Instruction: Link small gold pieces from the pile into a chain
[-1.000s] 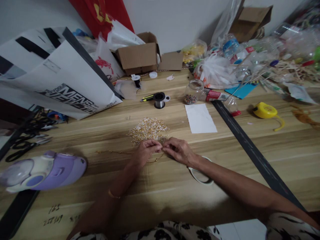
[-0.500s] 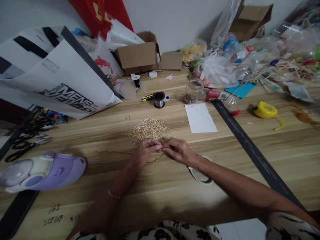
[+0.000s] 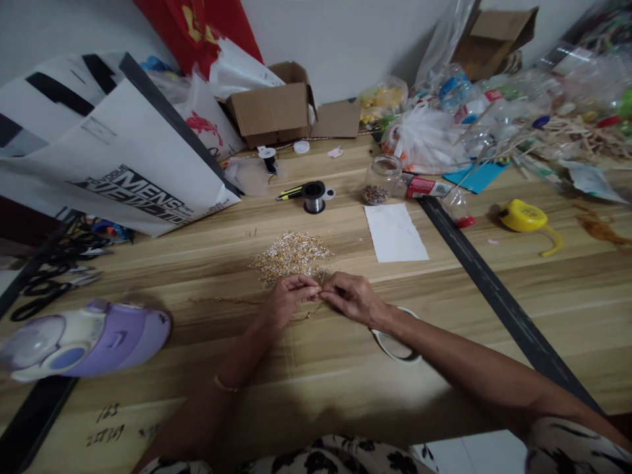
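My left hand (image 3: 292, 297) and my right hand (image 3: 353, 297) meet fingertip to fingertip over the wooden table, both pinched. A thin gold beaded strand (image 3: 309, 316) hangs in a curve below the fingers, and its other end trails on the table left of my left hand. Both hands appear to grip this strand; the exact bit between the fingertips is too small to make out. Just beyond my fingers lies a loose pile of gold and clear beads (image 3: 292, 255). White-handled scissors (image 3: 395, 349) lie partly under my right forearm.
Farther back stand a spool of wire (image 3: 314, 197), a cutter knife (image 3: 290, 192) and a jar of beads (image 3: 382, 179). White paper (image 3: 396, 233) lies right of the pile. A yellow tape measure (image 3: 523, 216) is at right, a purple bottle (image 3: 111, 337) at left.
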### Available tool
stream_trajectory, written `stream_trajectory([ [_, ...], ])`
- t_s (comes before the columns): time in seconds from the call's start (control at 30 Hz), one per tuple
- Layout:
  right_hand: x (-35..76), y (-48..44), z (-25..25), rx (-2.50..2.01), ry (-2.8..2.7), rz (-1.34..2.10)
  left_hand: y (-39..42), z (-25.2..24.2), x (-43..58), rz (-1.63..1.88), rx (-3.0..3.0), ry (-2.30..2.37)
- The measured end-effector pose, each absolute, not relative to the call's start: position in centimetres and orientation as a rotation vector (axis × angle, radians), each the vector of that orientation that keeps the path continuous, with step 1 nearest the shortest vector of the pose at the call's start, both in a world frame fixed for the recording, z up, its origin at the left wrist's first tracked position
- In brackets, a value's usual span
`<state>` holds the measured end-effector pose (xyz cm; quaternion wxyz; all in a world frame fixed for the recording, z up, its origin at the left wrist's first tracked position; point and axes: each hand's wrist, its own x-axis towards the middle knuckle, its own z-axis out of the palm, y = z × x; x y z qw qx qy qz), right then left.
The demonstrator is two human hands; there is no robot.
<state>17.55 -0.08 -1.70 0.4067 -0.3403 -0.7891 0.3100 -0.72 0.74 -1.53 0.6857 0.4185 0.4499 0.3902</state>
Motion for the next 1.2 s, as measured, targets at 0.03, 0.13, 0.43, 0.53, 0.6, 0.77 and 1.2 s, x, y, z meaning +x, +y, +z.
stream_trajectory([
  [0.03, 17.55, -0.09, -1.73, -0.864, -1.985, 0.787, 0.73, -1.5, -0.73, 0.873, 0.944, 1.012],
  [0.13, 17.55, -0.11, -1.84, -0.882, -1.964, 0.806, 0.72, -1.53, -0.78, 0.876, 0.938, 1.001],
  [0.43, 17.56, -0.15, -2.01, -0.869, -1.956, 0.837, 0.83, -1.63, -0.85, 0.85, 1.033, 1.056],
  [0.53, 17.54, -0.17, -2.01, -0.855, -1.944, 0.844, 0.83, -1.69, -0.92, 0.837, 1.048, 1.056],
  [0.6, 17.53, -0.18, -2.01, -0.853, -1.938, 0.852, 0.8, -1.76, -0.97, 0.836, 1.052, 1.049],
  [0.77, 17.51, -0.18, -2.05, -0.861, -1.938, 0.866, 0.77, -1.89, -1.01, 0.843, 1.049, 1.041],
  [1.2, 17.4, -0.36, -2.07, -0.921, -1.88, 0.934, 0.71, -1.33, -0.85, 0.815, 1.09, 1.042],
])
